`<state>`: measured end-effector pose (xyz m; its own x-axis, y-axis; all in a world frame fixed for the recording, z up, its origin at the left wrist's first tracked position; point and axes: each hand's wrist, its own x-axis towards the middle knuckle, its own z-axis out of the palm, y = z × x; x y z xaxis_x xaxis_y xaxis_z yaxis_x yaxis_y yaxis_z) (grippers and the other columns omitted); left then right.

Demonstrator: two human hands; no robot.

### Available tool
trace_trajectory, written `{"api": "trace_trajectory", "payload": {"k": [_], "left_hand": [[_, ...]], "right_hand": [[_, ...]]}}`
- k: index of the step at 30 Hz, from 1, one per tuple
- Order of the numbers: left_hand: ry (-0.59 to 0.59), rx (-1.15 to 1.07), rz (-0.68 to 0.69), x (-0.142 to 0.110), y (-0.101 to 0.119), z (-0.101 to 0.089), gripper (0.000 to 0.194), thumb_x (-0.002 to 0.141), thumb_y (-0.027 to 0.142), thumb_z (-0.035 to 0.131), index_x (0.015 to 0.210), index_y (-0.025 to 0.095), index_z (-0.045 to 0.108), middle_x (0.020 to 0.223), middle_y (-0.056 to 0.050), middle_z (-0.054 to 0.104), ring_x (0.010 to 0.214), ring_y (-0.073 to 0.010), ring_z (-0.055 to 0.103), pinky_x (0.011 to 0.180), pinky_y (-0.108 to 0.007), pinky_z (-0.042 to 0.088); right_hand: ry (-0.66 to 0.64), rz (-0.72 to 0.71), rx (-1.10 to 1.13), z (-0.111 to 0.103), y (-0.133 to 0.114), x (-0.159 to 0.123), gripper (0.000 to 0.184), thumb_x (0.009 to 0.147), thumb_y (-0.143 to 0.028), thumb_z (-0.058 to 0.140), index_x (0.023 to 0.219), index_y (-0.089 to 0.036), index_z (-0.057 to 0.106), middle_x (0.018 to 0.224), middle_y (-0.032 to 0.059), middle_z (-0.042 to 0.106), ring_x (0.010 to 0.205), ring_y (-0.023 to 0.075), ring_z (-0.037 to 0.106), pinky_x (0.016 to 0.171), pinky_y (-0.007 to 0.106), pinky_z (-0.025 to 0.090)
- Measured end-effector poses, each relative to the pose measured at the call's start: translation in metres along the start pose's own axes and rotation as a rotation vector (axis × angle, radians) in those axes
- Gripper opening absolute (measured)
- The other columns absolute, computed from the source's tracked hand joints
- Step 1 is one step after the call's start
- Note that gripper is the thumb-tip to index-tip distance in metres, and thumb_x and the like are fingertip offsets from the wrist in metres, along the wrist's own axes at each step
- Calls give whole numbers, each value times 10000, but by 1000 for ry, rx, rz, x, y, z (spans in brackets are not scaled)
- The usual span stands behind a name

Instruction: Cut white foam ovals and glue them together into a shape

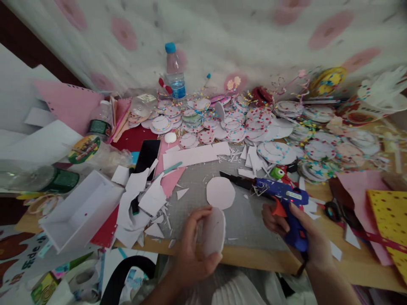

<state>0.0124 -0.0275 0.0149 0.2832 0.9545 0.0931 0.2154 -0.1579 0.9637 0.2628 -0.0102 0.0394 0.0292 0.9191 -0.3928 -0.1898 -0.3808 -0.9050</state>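
Observation:
My left hand (190,248) is closed round a pale pink foam cutout (214,231), held upright over the table's near edge. My right hand (297,233) grips the handle of a blue glue gun (282,197), whose nozzle points left over the grey cutting mat (251,220). A second pale pink foam disc (220,192) lies flat on the mat, just above the held piece and left of the gun's tip.
White foam scraps (143,203) and a white open box (81,212) crowd the left. A black phone (146,156), a water bottle (174,72) and several decorated discs (235,120) fill the back. Scissors (333,209) and a yellow dotted sheet (389,220) lie right.

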Motion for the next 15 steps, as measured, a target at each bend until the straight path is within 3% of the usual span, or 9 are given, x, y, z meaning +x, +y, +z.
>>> {"api": "trace_trajectory", "payload": {"k": [2, 4, 9, 15], "left_hand": [[39, -10, -13, 7, 3, -2, 615, 763, 318, 563, 1321, 197, 334, 1361, -171, 443, 1280, -311, 463, 1043, -516, 419], [43, 140, 36, 17, 4, -6, 700, 719, 295, 657, 1336, 208, 338, 1393, -165, 410, 1306, -331, 422, 1068, -538, 382], [-39, 409, 151, 46, 7, -20, 820, 694, 279, 748, 1382, 229, 305, 1400, -163, 411, 1298, -337, 419, 1064, -557, 371], [-15, 511, 139, 64, 8, -34, 815, 695, 286, 754, 1382, 217, 320, 1383, -159, 434, 1280, -334, 434, 1054, -561, 377]], "right_hand": [[-33, 4, 81, -4, -1, 0, 501, 899, -522, 352, 504, -225, 436, 560, 8, 375, 506, 158, 339, 484, 315, 319], [-23, -9, 145, -12, -2, 0, 490, 897, -532, 336, 536, -225, 459, 560, -5, 342, 481, 147, 307, 455, 305, 290], [169, 31, 206, -44, -1, -11, 536, 851, -622, 396, 509, -219, 488, 580, 24, 379, 448, 136, 286, 412, 314, 243], [376, 51, -203, -71, 11, -33, 498, 793, -663, 480, 532, -240, 523, 594, 74, 496, 508, 214, 445, 453, 356, 347]]}}
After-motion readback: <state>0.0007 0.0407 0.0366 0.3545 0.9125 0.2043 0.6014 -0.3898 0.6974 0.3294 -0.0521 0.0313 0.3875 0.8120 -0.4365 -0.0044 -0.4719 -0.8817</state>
